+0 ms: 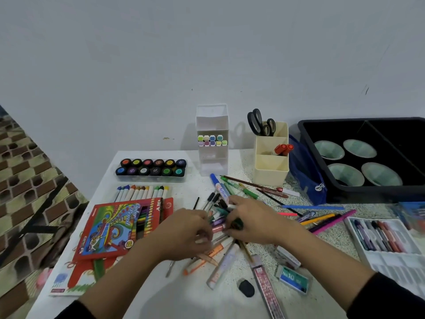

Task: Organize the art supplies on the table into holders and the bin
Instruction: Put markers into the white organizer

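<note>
A loose pile of pens and markers [218,217] lies at the middle of the white table [161,291]. My left hand [184,233] and my right hand [250,219] both rest on the pile with fingers curled around several pens, the fingertips meeting over it. A white tiered marker holder [212,125] stands at the back, with pastel markers [211,140] in one tier. To its right stands a cream holder [271,166] with black scissors [261,123] and orange markers [284,149]. A black bin [345,187] sits at the back right.
A paint pot set [151,169], a row of markers [142,192] and a red colour pencil box [119,229] lie on the left. A blue pouch [305,176] leans against the bin. Right: a white pen tray [386,240], staples box [293,278], eraser [246,287].
</note>
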Demonstrator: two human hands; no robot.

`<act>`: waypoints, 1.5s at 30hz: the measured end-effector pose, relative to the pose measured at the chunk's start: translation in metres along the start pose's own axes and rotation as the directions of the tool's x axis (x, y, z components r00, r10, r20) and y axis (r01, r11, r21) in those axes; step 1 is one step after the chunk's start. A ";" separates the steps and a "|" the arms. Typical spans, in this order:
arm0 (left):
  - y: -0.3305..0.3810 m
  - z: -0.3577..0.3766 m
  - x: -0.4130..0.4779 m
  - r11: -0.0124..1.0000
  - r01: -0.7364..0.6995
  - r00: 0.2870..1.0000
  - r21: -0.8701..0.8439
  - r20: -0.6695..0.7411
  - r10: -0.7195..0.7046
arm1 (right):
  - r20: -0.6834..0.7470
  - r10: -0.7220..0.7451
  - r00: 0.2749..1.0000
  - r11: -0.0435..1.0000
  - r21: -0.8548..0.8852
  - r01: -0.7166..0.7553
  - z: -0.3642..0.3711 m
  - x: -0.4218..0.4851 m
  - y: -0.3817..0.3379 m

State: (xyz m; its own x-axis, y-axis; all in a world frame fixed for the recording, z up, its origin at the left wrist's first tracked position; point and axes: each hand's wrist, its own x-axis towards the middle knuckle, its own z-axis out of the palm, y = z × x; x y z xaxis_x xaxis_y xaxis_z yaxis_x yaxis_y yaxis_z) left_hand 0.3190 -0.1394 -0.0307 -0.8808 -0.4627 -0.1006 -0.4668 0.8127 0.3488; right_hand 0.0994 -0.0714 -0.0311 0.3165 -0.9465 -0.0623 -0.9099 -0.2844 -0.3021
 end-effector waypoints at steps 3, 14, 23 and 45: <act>0.010 0.006 0.005 0.996 -0.051 0.998 0.075 0.047 0.048 | -0.036 0.070 0.997 0.997 -0.021 -0.070 -0.001 -0.001 0.009; 0.026 0.018 0.031 0.984 -0.002 1.000 0.177 0.023 -0.002 | -0.039 0.175 0.984 0.968 0.191 -0.165 0.002 0.000 0.024; 0.001 -0.032 0.042 0.933 0.101 0.949 -0.346 -0.250 -0.195 | -0.206 0.322 0.924 0.856 0.479 -0.191 -0.022 0.017 0.026; -0.018 -0.092 0.077 0.697 0.137 0.866 -0.704 -0.256 -0.429 | -0.605 0.266 0.750 0.962 0.211 -0.171 -0.073 0.070 0.037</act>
State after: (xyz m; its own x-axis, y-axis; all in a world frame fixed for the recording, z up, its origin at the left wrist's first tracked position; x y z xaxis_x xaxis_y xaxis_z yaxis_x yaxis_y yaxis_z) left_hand 0.2668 -0.2226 0.0406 -0.5427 -0.8399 0.0013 -0.3899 0.2533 0.8853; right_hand 0.0683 -0.1598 0.0231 -0.1673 -0.8780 0.4484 -0.8732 -0.0792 -0.4809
